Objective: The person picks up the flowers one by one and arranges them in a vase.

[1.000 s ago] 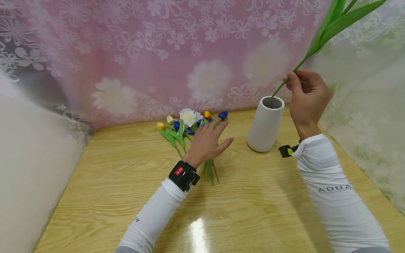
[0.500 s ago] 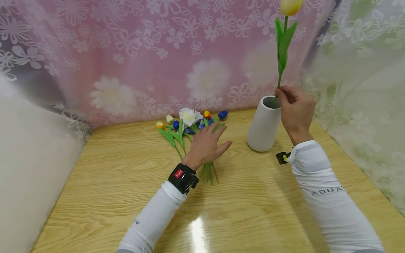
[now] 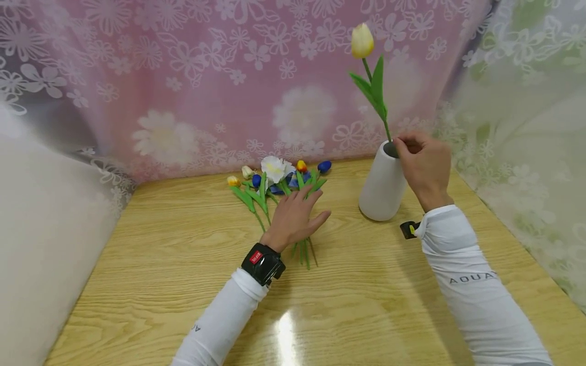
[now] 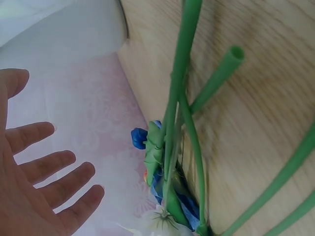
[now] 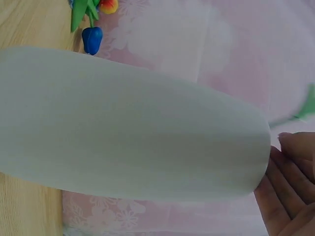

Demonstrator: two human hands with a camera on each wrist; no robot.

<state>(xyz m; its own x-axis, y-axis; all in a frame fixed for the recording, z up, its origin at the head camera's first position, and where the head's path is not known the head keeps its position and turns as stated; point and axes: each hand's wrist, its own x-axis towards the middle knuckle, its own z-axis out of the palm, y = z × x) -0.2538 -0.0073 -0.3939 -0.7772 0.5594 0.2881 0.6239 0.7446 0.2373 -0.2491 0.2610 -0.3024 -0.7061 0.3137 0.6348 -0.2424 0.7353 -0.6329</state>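
A white-and-yellow tulip [image 3: 362, 40] with green leaves stands in the white vase [image 3: 381, 190], its stem leaning left against the rim. My right hand [image 3: 426, 165] is at the vase's mouth, fingertips right at the rim. In the right wrist view, the tulip's stem [image 5: 283, 121] passes just outside the fingers of that hand [image 5: 293, 179], not between them. My left hand [image 3: 293, 216] is spread over a bunch of artificial flowers [image 3: 274, 170] lying on the table. The left wrist view shows its fingers straight and apart, beside the green stems [image 4: 182, 64], holding nothing.
The bunch has white, blue, yellow and orange heads, with stems [image 3: 304, 254] pointing toward me. The wooden table [image 3: 183, 264] ends at a pink floral curtain [image 3: 206, 101] behind and a pale curtain [image 3: 526, 152] at right. A white wall [image 3: 41, 244] stands at left.
The tulip has swung from the right to upright, then leaned left, its stem going down into the vase. My right hand came down left to the rim and let go. The left hand drew slightly back.
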